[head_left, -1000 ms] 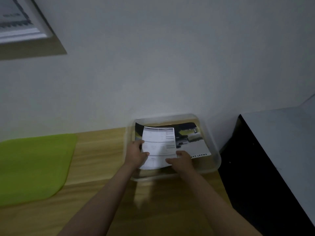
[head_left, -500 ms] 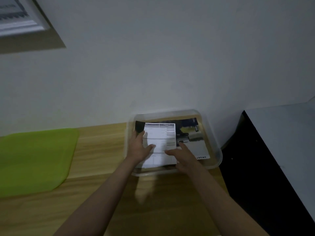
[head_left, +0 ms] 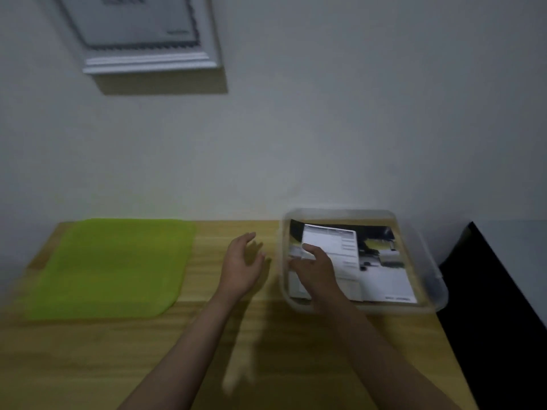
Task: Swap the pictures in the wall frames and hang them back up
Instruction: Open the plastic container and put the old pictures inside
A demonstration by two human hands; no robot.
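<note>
Mat (head_left: 106, 267) left of tray (head_left: 438, 288)

Dim, grey-green cast, low contrast. Light from above: wall frame (head_left: 142, 34) throws hard shadow toward 6 o'clock; forearm shadows fall on table (head_left: 88, 365). Motion blur over whole view, strongest on left hand (head_left: 241, 267). Wide-angle bending at edges. No glare.

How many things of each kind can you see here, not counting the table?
Picture frames on the wall: 1
Green mats: 1
Clear plastic trays: 1
Printed sheets in the tray: 2, a white page on a bigger photo sheet
Hands: 2, left hand and right hand
Total: 7
</note>
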